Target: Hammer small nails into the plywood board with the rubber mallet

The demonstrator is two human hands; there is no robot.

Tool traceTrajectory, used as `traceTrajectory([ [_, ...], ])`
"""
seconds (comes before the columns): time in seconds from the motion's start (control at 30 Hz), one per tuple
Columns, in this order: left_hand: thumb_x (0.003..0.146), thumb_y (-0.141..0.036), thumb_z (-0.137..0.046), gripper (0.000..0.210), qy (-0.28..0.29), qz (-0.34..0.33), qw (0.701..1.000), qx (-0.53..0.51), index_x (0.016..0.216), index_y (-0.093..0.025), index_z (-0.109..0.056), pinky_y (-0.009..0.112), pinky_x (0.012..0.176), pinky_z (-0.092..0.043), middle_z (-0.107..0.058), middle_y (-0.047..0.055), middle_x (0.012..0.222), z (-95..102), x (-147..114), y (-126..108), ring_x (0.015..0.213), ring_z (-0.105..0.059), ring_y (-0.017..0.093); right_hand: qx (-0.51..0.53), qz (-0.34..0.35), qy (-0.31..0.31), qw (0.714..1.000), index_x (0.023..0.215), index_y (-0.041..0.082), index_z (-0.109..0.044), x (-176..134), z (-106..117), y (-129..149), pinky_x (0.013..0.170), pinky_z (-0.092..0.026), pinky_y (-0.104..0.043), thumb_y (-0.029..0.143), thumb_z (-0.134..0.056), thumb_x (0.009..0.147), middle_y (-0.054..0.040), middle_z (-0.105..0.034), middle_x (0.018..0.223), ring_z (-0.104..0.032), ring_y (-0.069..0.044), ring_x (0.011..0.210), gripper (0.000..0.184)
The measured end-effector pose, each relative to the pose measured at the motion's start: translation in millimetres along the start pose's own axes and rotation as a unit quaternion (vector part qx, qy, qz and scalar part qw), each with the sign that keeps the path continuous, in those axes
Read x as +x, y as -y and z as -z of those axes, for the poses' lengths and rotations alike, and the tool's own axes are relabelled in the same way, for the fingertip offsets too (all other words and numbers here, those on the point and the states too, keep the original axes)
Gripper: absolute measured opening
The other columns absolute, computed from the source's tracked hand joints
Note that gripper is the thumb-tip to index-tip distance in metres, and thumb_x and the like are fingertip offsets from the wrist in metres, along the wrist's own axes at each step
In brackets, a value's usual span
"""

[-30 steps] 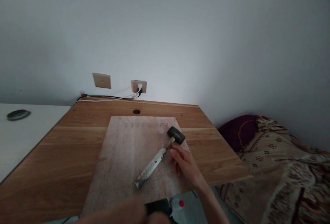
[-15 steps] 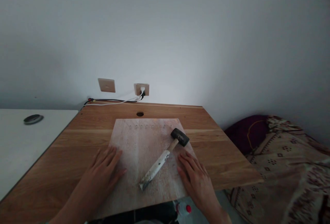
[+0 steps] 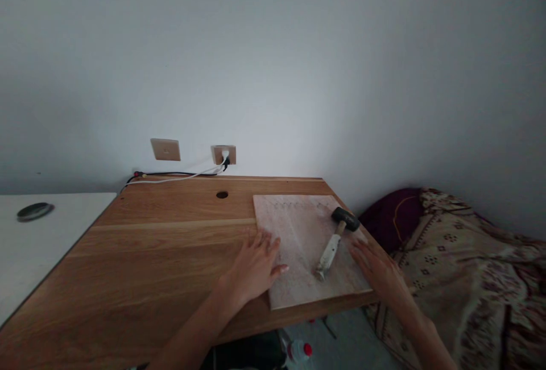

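A pale, worn wooden board lies on the right part of the wooden table. A row of small marks or nails, too small to tell, runs along its far edge. On the board rests a hammer with a black head and a white-coated handle, its head toward the far right. My left hand lies over the board's left edge, fingers spread. At the right edge is my right hand, fingers stretched out on the board beside the hammer. Neither hand touches the hammer.
A wall socket with plugged-in cables stands behind the table, beside a blank plate. A white surface with a dark round object is at left. Patterned bedding lies at right. A red-capped bottle is below.
Both hands have moved to the right along the table with the board between them. The hammer has travelled along on top of the board. The view has shifted slightly.
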State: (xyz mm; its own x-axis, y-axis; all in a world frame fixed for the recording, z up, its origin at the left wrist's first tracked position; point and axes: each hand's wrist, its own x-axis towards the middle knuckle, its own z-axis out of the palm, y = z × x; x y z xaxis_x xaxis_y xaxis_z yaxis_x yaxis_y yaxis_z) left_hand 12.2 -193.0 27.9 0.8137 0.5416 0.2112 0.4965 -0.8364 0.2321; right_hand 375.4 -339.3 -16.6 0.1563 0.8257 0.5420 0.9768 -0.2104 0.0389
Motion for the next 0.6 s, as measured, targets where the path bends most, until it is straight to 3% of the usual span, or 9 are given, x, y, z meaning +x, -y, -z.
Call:
traceTrajectory([
  [0.13,0.106,-0.053,-0.046,0.052,-0.025,-0.076,0.996,-0.047,0.144,-0.019,-0.055,0.055,0.121,-0.038,-0.064,0.015,0.144,-2.9,14.9,-28.5,0.143,-0.051,0.034,-0.025,-0.022,-0.007,0.999,0.124,0.023,-0.071,-16.6,9.0,-45.1,0.097,-0.057,-0.051,0.039,-0.036,0.101,-0.0174,-0.071,0.129,-0.065,-0.035,0.124,0.044],
  [0.27,0.102,-0.051,-0.056,0.047,-0.044,-0.095,0.993,-0.049,0.136,-0.018,-0.06,0.057,0.124,-0.033,-0.07,0.015,0.133,-17.7,10.0,-43.0,0.142,-0.052,0.034,-0.042,-0.016,0.025,0.999,0.129,0.025,-0.069,-34.3,6.5,-59.4,0.094,-0.058,-0.055,0.03,-0.043,0.094,-0.0172,-0.07,0.13,-0.066,-0.037,0.119,0.044],
  [0.47,0.099,-0.043,-0.064,0.026,-0.046,-0.045,0.998,-0.016,0.11,-0.02,-0.069,0.058,0.125,-0.031,-0.078,0.01,0.106,-13.4,-5.2,-40.1,0.136,-0.057,0.032,-0.027,0.011,0.029,0.999,0.12,0.023,-0.074,-31.5,10.5,-38.5,0.092,-0.061,-0.049,0.022,-0.037,0.097,-0.0157,-0.074,0.125,-0.07,-0.033,0.118,0.043],
  [0.6,0.101,-0.042,-0.059,0.026,-0.063,-0.01,0.997,0.046,0.109,-0.021,-0.072,0.062,0.125,-0.03,-0.079,0.01,0.11,2.1,-43.2,-15.4,0.135,-0.059,0.033,0.031,0.061,0.039,0.997,0.111,0.024,-0.077,-31.2,26.3,4.3,0.088,-0.063,-0.05,0.022,-0.031,0.1,-0.0177,-0.076,0.124,-0.074,-0.034,0.112,0.048],
])
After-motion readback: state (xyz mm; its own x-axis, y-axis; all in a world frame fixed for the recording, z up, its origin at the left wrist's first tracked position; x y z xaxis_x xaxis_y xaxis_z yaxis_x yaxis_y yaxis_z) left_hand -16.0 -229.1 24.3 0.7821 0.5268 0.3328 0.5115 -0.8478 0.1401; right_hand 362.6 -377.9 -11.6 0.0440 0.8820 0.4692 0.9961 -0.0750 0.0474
